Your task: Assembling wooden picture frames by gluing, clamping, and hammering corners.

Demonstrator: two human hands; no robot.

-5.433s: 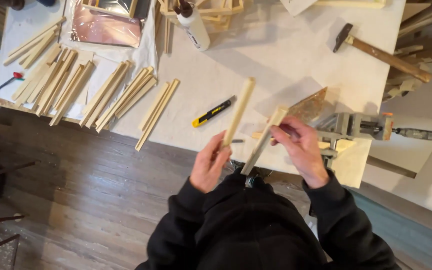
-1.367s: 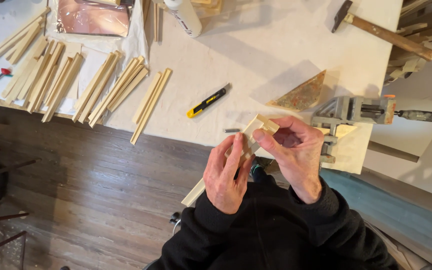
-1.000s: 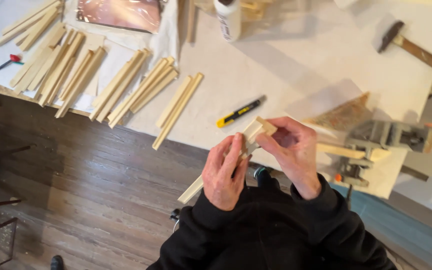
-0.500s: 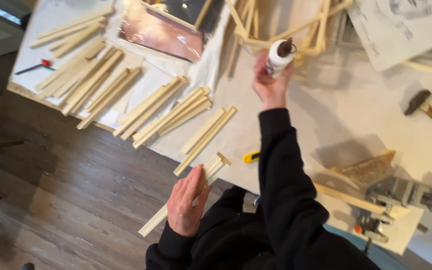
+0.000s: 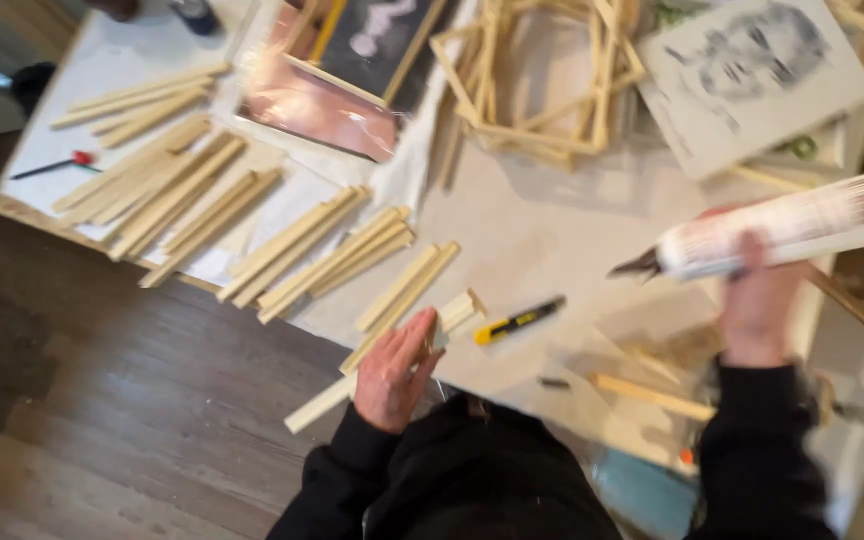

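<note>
Hands: left (image 5: 397, 368) gripping wood strip (image 5: 392, 355); right (image 5: 760, 300) clutching glue bottle (image 5: 792, 225).

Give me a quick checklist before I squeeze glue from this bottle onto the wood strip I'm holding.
1. Wood strip gripped by left hand: ok.
2. Glue bottle held in right hand: ok.
3. Nozzle over the strip's end: not ok, it points that way but is well off to the side.
4. Nozzle open and clear: cannot tell, blurred.
5. Yellow utility knife clear of the strip: ok, it lies just beside it, apart.
6. Strip's end face clean: cannot tell.
</note>
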